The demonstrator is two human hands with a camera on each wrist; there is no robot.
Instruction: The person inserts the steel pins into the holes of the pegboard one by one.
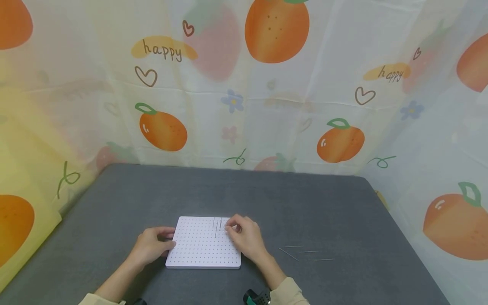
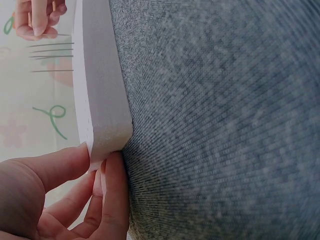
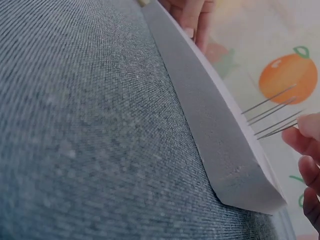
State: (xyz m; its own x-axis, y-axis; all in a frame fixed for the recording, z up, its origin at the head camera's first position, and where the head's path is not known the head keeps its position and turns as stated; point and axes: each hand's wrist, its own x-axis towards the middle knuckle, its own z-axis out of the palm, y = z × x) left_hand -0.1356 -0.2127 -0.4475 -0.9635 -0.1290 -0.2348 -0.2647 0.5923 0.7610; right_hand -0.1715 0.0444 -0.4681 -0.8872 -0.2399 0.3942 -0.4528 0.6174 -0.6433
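Board (image 1: 202,250) flat on desk (image 1: 324,212), likely light and stiff, best held by edges; left hand (image 1: 150,243) pinches its nine-o'clock side, fingers parted about its thickness. Right hand (image 1: 245,237), fingers nearly together, pinches a needle (image 2: 64,35) at two o'clock; slim, probably slippery: grip the shaft. Loose needles (image 1: 308,252) at three o'clock

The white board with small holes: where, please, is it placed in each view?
Head: the white board lies below and slightly left of centre.
Left wrist: upper left, seen from its side.
Right wrist: slanting from top centre to lower right.
Shared landmark: the thin pins standing in it.
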